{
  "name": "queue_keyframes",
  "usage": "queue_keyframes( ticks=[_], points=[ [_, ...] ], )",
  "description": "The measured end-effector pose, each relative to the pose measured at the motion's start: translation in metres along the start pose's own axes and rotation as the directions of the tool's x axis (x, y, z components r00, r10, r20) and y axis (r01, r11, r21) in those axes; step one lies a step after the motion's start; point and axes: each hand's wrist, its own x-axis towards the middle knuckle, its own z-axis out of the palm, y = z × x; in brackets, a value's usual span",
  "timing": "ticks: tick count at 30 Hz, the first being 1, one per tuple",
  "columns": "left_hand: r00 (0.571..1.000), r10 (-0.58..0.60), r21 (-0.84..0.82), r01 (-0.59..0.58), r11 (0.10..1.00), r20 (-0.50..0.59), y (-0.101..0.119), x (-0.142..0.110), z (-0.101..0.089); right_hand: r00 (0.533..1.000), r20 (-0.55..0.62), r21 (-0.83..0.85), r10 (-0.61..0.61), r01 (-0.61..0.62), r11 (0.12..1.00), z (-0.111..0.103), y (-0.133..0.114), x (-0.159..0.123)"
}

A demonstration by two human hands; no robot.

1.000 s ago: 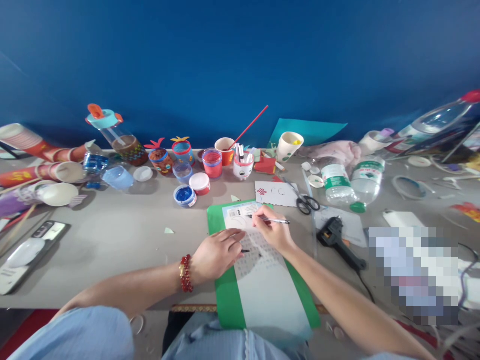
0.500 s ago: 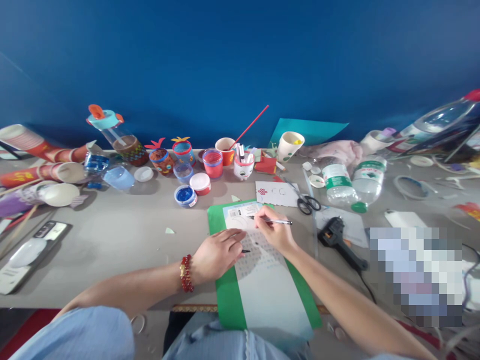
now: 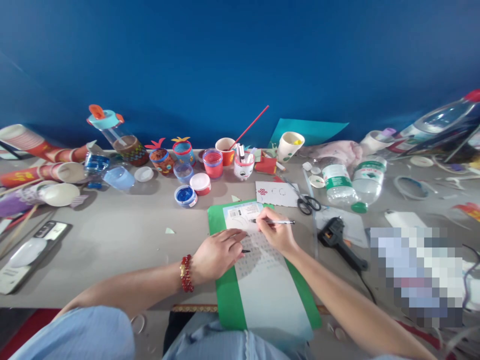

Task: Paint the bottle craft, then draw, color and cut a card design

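Observation:
My right hand (image 3: 276, 230) is closed on a slim pen (image 3: 275, 221), its dark tip at the upper part of a white sheet (image 3: 270, 295). Thin curved pen strokes show left of the tip, beside a printed block. Under the sheet lies a green board (image 3: 229, 305), its lower end jutting past the table edge. My left hand (image 3: 221, 252), wearing red beads at the wrist, rests on the sheet's left side with curled fingers. A small black pen cap (image 3: 245, 251) sticks out from beneath its thumb side; the rest is hidden.
Scissors (image 3: 308, 204), a drawn-on white card (image 3: 277, 194) and a black glue gun (image 3: 339, 240) lie right of the board. Paint pots (image 3: 185, 196) and decorated cups (image 3: 243, 169) line the back. Plastic bottles (image 3: 337, 180) lie at right, a phone (image 3: 33, 255) at left.
My right hand and the pen have shifted slightly to the right and down over the sheet. The left hand has stayed in place.

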Motion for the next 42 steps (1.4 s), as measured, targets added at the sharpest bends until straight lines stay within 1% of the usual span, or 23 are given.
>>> queue_keyframes(
  ticks=[8,16,24,26,29,32,38,42],
  points=[
    [1.000,-0.003,-0.004,0.003,1.000,0.007,0.0001,0.0001,0.0005,1.000,-0.005,0.040,-0.021,0.021,0.999,-0.0006,-0.0054,-0.0009],
    [1.000,-0.005,-0.004,0.005,1.000,0.001,-0.0001,-0.0003,0.0019,1.000,0.022,0.047,-0.015,0.014,0.999,-0.0005,-0.0009,-0.0021],
    [1.000,-0.010,-0.009,0.010,1.000,0.008,-0.0001,-0.0008,0.0016,1.000,0.021,0.060,-0.006,0.005,0.998,-0.0004,-0.0067,-0.0012],
    [1.000,-0.006,-0.005,0.006,1.000,0.006,-0.0001,-0.0004,0.0012,1.000,0.003,0.089,-0.011,0.011,0.996,-0.0003,-0.0075,-0.0008],
    [1.000,-0.003,0.008,0.003,1.000,0.012,-0.0004,-0.0006,0.0022,0.998,-0.059,0.145,0.003,0.005,0.989,-0.0001,-0.0083,0.0009],
    [1.000,0.000,0.008,0.000,1.000,0.002,-0.0007,-0.0011,0.0031,0.995,-0.094,0.150,0.024,-0.010,0.989,0.0001,-0.0085,0.0036],
    [0.998,0.012,0.006,-0.012,1.000,-0.056,0.0006,0.0007,-0.0013,0.997,-0.055,0.143,0.046,-0.037,0.989,0.0003,-0.0065,0.0060],
    [0.999,-0.006,0.000,0.006,1.000,-0.039,0.0014,0.0008,-0.0023,0.996,-0.033,0.131,0.082,-0.077,0.988,0.0003,-0.0063,0.0065]
  ],
)
